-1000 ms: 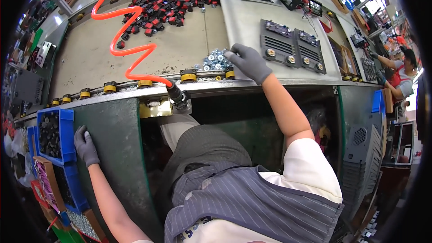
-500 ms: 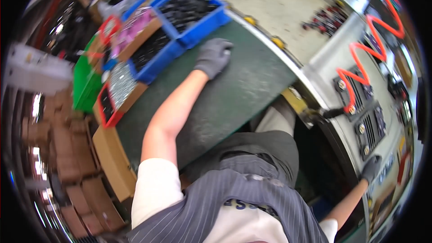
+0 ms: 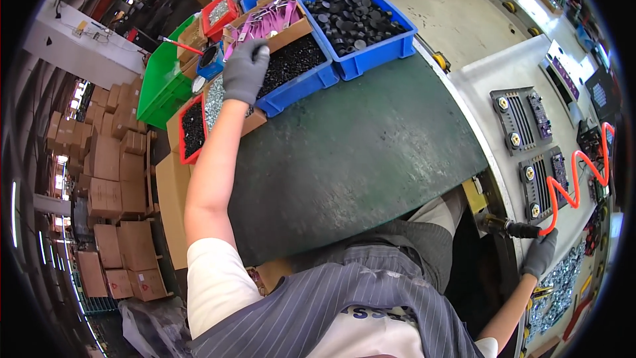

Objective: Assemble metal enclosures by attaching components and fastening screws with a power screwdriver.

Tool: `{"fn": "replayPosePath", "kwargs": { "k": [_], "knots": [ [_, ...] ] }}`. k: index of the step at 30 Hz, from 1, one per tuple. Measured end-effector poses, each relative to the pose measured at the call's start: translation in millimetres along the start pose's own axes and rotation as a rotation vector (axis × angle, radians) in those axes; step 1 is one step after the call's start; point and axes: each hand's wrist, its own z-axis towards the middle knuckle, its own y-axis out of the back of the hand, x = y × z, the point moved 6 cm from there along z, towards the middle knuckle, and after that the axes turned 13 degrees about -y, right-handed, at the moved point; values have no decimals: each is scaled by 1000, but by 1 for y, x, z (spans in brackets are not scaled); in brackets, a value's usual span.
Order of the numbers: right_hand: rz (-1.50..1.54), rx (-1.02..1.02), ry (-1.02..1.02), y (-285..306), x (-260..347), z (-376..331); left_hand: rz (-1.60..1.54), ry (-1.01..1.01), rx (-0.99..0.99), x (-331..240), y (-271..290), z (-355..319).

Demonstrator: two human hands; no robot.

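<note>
My left hand [image 3: 246, 73], in a grey glove, is over the parts bins at the left with its fingers curled in. It covers the near corner of a cardboard box of pink-handled metal parts [image 3: 273, 18]. Whatever lies within its fingers is hidden. Beside it are a blue bin of small black parts [image 3: 291, 63] and a box of silver screws [image 3: 213, 103]. My right hand [image 3: 540, 254], also gloved, rests at the metal edge of the line on the right, its fingers laid forward. Close to it is the black end of a tool [image 3: 522, 229] on an orange coiled hose [image 3: 575, 189].
A green mat [image 3: 344, 152] covers the bench before me. At its back stands a blue bin of black round caps [image 3: 358, 20]. Two black slatted units [image 3: 520, 119] with brass fittings lie on the grey plate at right. Stacked cartons [image 3: 106, 179] fill the far left.
My left hand has moved left from above the mat to over the bins, still curled. My right hand stays by the line's edge. The view has shifted, and the coiled hose hangs lower.
</note>
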Motion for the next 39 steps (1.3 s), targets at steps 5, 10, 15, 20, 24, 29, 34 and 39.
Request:
{"fn": "replayPosePath", "kwargs": {
  "k": [5, 10, 15, 20, 24, 29, 34, 39],
  "knots": [
    [176, 22, -5, -9, 9, 3, 109, 160, 228, 3, -6, 39],
    [212, 74, -54, -8, 11, 4, 296, 296, 512, 7, -39, 84],
    [172, 46, -107, -3, 9, 0, 344, 280, 560, 46, -88, 112],
    [173, 31, -68, -3, 6, -2, 277, 297, 581, 63, -96, 104],
    [106, 90, -104, -2, 3, -2, -39, 327, 69, 52, -47, 86],
    [108, -13, -130, 5, -3, -4, -340, 82, 93, 0, -34, 67],
    [288, 80, -155, -3, -26, 8, -387, -127, 742, -143, -98, -46],
    [919, 431, -437, 12, -10, 0, -99, -256, 536, -156, -120, -79]
  ]
}}
